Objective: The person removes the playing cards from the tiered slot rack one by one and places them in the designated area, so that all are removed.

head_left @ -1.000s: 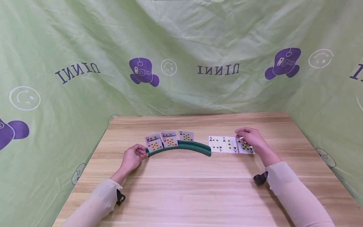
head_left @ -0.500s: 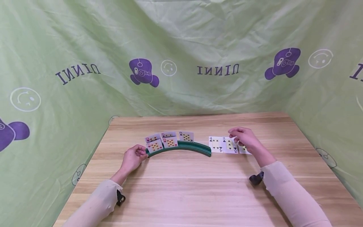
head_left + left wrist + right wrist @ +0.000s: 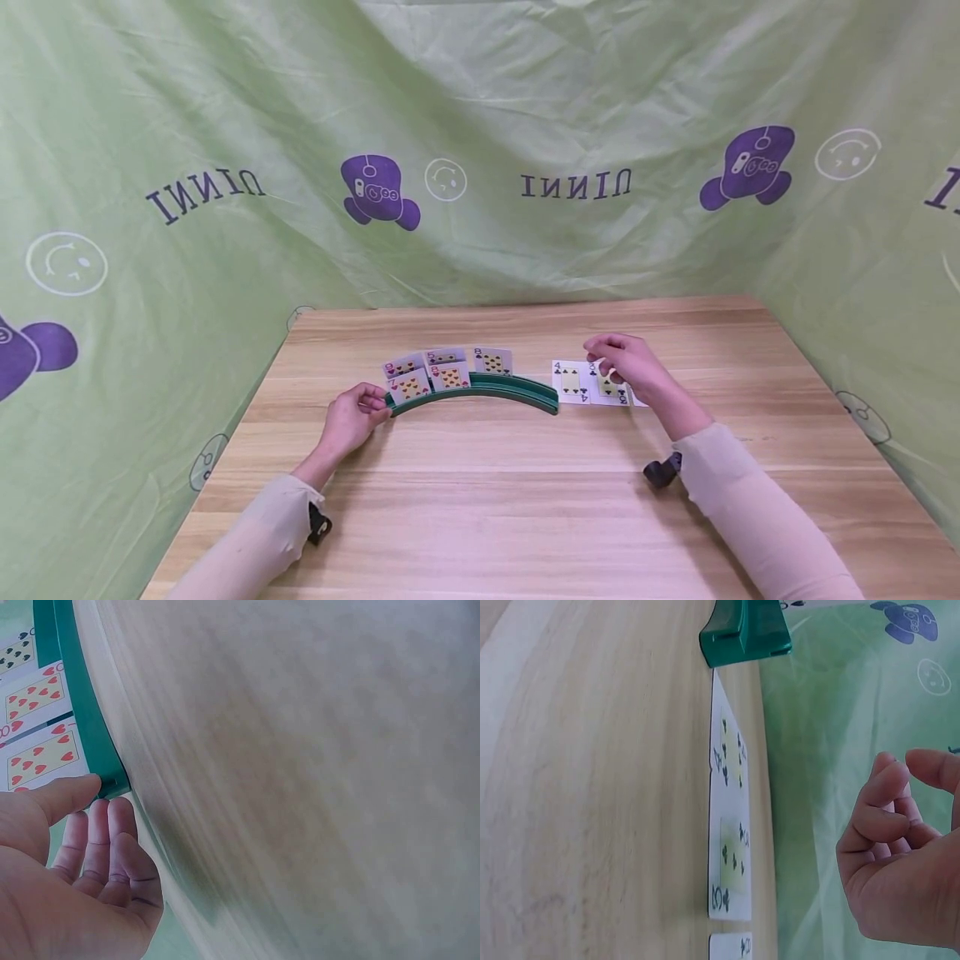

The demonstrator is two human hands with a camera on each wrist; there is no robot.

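A curved green playing-card holder (image 3: 517, 388) lies across the middle of the table. In its front row at the left stand a seven of hearts (image 3: 409, 385) and an eight of hearts (image 3: 451, 377). Behind them are a red nine (image 3: 402, 365), a black five (image 3: 446, 357) and a black eight (image 3: 492, 361). My left hand (image 3: 354, 419) pinches the holder's left end, thumb on top. My right hand (image 3: 632, 364), loosely curled and holding nothing, hovers over the three of clubs (image 3: 603, 390). Left of that lies a four of clubs (image 3: 571, 382).
A third club card (image 3: 730, 946) lies right of the three, mostly hidden by my hand in the head view. The wooden table (image 3: 480, 500) meets a green cloth backdrop (image 3: 510, 258) at the back and both sides.
My right hand has moved left from above the rightmost club card to above the three of clubs. The left hand has stayed at the card holder's end.
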